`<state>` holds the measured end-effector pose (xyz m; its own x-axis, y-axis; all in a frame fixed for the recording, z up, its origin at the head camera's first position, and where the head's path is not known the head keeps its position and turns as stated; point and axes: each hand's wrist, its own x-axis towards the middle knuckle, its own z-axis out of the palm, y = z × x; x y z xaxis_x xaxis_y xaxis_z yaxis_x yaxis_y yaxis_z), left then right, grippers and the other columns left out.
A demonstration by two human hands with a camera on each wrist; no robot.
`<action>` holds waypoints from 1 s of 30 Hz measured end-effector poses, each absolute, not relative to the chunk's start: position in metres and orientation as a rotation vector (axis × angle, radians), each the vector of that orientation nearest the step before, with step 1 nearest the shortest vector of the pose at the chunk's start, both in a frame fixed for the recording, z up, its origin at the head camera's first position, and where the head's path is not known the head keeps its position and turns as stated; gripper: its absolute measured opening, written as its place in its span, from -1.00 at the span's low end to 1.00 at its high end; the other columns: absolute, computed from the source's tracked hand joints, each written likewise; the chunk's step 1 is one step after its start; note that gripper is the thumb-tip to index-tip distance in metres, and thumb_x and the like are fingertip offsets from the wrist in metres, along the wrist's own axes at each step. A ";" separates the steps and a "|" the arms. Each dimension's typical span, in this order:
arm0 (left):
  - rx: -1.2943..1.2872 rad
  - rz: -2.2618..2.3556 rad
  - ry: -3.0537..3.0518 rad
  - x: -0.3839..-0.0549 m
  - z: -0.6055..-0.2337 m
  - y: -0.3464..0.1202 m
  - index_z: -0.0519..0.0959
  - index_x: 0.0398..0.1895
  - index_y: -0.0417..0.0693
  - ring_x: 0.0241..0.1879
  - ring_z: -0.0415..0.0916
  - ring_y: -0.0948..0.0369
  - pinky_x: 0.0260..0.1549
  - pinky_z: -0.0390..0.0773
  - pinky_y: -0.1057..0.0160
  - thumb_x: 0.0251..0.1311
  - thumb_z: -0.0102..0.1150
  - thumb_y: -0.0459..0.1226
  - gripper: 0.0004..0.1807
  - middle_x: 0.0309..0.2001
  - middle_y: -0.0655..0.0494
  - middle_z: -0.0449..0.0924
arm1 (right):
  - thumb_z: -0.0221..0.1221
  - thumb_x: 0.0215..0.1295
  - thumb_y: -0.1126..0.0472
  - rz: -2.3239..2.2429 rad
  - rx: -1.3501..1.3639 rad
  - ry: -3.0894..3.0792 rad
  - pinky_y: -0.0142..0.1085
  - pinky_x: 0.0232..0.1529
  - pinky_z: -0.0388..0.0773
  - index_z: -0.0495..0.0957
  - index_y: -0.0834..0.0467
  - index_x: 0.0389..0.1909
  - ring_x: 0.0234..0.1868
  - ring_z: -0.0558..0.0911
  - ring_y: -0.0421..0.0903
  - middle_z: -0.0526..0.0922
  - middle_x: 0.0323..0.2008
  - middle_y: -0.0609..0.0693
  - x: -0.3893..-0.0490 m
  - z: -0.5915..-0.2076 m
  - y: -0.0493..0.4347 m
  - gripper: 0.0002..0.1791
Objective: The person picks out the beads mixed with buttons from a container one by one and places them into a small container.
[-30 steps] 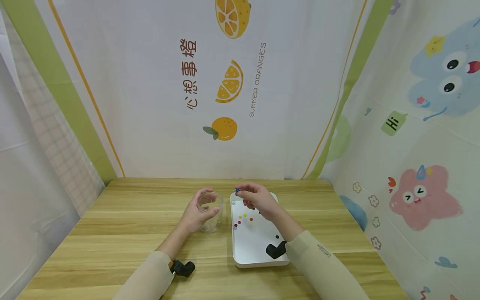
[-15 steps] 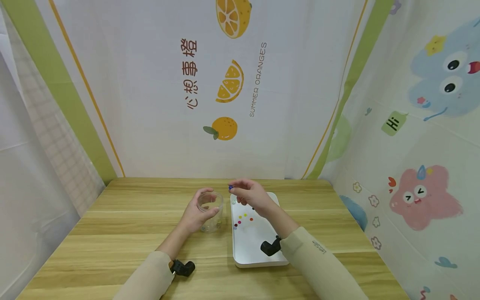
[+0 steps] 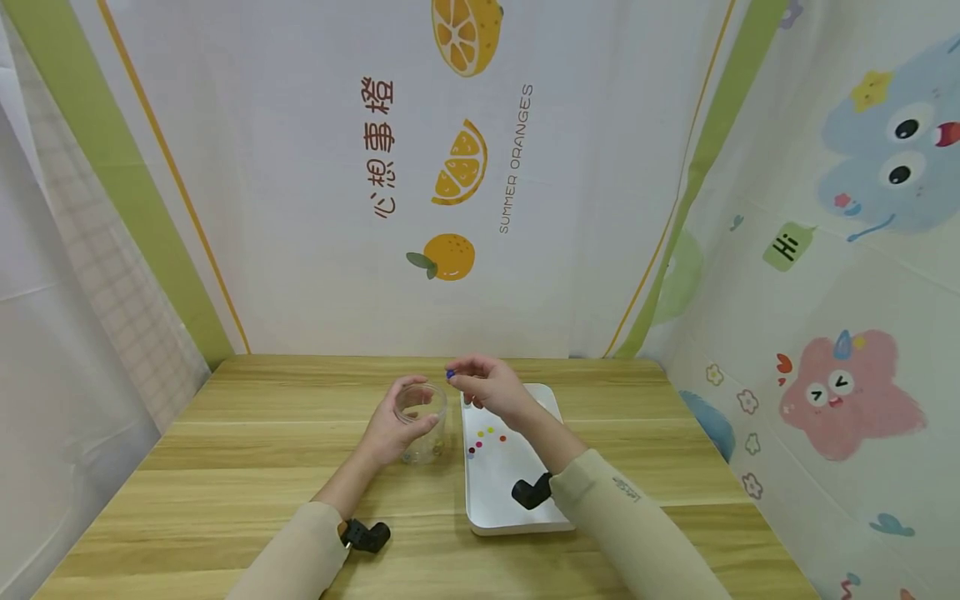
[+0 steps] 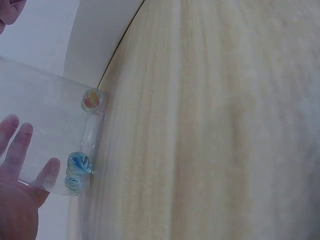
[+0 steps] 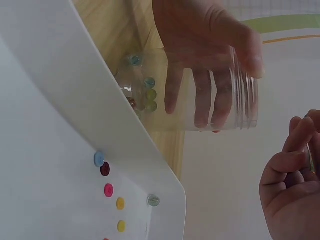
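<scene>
A clear plastic jar (image 3: 431, 435) stands on the wooden table, its mouth up, and my left hand (image 3: 396, 432) grips it round the upper wall. Several glass marbles (image 5: 150, 94) lie at the jar's bottom; blue-swirled marbles (image 4: 78, 163) and a red-yellow one (image 4: 91, 100) show through the wall in the left wrist view. My right hand (image 3: 497, 392) pinches a small round blue marble (image 3: 450, 375) between thumb and fingertips, just right of the jar's mouth and a little above it. In the right wrist view the fingers largely hide that marble.
Beside the jar on the right lies a white tray (image 3: 517, 508) with raised edges. On it are several coloured buttons, among them a pink button (image 5: 108, 190) and a light blue button (image 5: 99, 159). A clear marble (image 5: 153, 200) sits in its far corner. Printed cloth hangs behind the table.
My right hand has moved left from over the tray's far end toward the jar's mouth, carrying the blue marble. The left hand and the jar have stayed in place.
</scene>
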<state>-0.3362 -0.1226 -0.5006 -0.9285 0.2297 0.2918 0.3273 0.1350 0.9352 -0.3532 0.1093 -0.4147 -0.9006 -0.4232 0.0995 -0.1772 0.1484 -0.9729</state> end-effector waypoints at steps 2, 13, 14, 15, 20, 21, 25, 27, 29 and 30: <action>-0.566 -1.941 -2.308 -0.336 -0.501 -0.123 0.28 0.57 -0.15 0.44 0.48 -0.17 0.45 0.44 -0.37 0.38 0.42 -0.32 -0.23 0.42 -0.35 0.55 | 0.28 0.55 0.23 -1.823 -0.599 2.237 -0.37 -0.38 0.42 0.66 0.23 0.20 -0.39 0.54 -0.17 0.66 -0.19 -0.14 -0.353 -0.416 0.107 -0.70; -0.567 -1.955 -2.308 -0.337 -0.501 -0.123 0.29 0.56 -0.08 0.47 0.46 -0.22 0.47 0.43 -0.37 0.37 0.43 -0.31 -0.24 0.44 -0.40 0.52 | 0.28 0.55 0.21 -1.730 -0.683 2.352 -0.39 -0.37 0.50 0.67 0.23 0.20 -0.36 0.58 -0.16 0.72 -0.12 -0.06 -0.355 -0.427 0.094 -0.69; -0.564 -1.957 -2.306 -0.337 -0.501 -0.123 0.30 0.55 -0.06 0.46 0.47 -0.21 0.47 0.43 -0.36 0.37 0.43 -0.31 -0.25 0.43 -0.38 0.53 | 0.28 0.55 0.21 -1.720 -0.692 2.363 -0.38 -0.35 0.54 0.68 0.23 0.19 -0.34 0.59 -0.16 0.73 -0.10 -0.04 -0.354 -0.428 0.093 -0.70; -0.557 -1.965 -2.302 -0.337 -0.501 -0.123 0.31 0.55 -0.04 0.46 0.47 -0.21 0.47 0.42 -0.36 0.36 0.44 -0.32 -0.25 0.43 -0.36 0.54 | 0.28 0.56 0.21 -1.708 -0.698 2.374 -0.36 -0.32 0.57 0.68 0.21 0.19 -0.32 0.61 -0.15 0.74 -0.08 -0.02 -0.354 -0.428 0.093 -0.71; -0.541 -1.978 -2.297 -0.337 -0.501 -0.123 0.33 0.53 -0.01 0.44 0.49 -0.17 0.48 0.41 -0.36 0.35 0.44 -0.33 -0.26 0.38 -0.27 0.59 | 0.30 0.55 0.20 -1.656 -0.714 2.423 -0.13 -0.14 0.73 0.73 0.10 0.13 -0.20 0.67 -0.05 0.75 -0.03 0.03 -0.351 -0.428 0.087 -0.77; -0.541 -1.980 -2.296 -0.337 -0.501 -0.123 0.33 0.53 0.00 0.44 0.49 -0.16 0.48 0.41 -0.36 0.34 0.44 -0.33 -0.26 0.38 -0.26 0.59 | 0.31 0.56 0.19 -1.645 -0.717 2.433 -0.11 -0.13 0.73 0.73 0.11 0.13 -0.19 0.68 -0.02 0.75 -0.03 0.04 -0.351 -0.428 0.085 -0.77; -0.542 -1.981 -2.302 -0.337 -0.501 -0.123 0.33 0.53 0.00 0.45 0.48 -0.15 0.49 0.40 -0.37 0.34 0.43 -0.31 -0.26 0.39 -0.25 0.58 | 0.31 0.55 0.23 -1.625 -0.738 2.463 -0.13 -0.16 0.74 0.72 0.18 0.13 -0.20 0.69 0.00 0.76 -0.03 0.08 -0.350 -0.430 0.080 -0.76; -0.537 -1.982 -2.308 -0.337 -0.502 -0.123 0.33 0.52 0.02 0.46 0.46 -0.15 0.49 0.40 -0.36 0.34 0.43 -0.30 -0.27 0.40 -0.24 0.57 | 0.31 0.55 0.24 -1.619 -0.746 2.472 -0.22 -0.22 0.71 0.72 0.20 0.13 -0.25 0.68 -0.06 0.77 -0.03 0.10 -0.349 -0.430 0.078 -0.76; -0.535 -1.978 -2.314 -0.337 -0.502 -0.123 0.33 0.51 0.02 0.47 0.46 -0.16 0.50 0.40 -0.36 0.33 0.44 -0.29 -0.27 0.41 -0.24 0.56 | 0.31 0.54 0.25 -1.623 -0.748 2.470 -0.29 -0.26 0.66 0.72 0.18 0.14 -0.31 0.64 -0.12 0.76 -0.04 0.12 -0.347 -0.430 0.076 -0.76; -0.536 -1.974 -2.320 -0.337 -0.502 -0.124 0.32 0.52 0.02 0.48 0.45 -0.16 0.50 0.39 -0.36 0.34 0.44 -0.28 -0.27 0.42 -0.23 0.55 | 0.30 0.54 0.26 -1.623 -0.751 2.470 -0.30 -0.28 0.64 0.72 0.17 0.15 -0.34 0.62 -0.15 0.76 -0.04 0.12 -0.347 -0.430 0.076 -0.75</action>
<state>-0.3371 -0.1235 -0.5020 -0.9388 0.2290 0.2574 0.2907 0.1257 0.9485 -0.3470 0.0756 -0.4296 -0.8746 -0.4474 0.1869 -0.3491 0.3136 -0.8831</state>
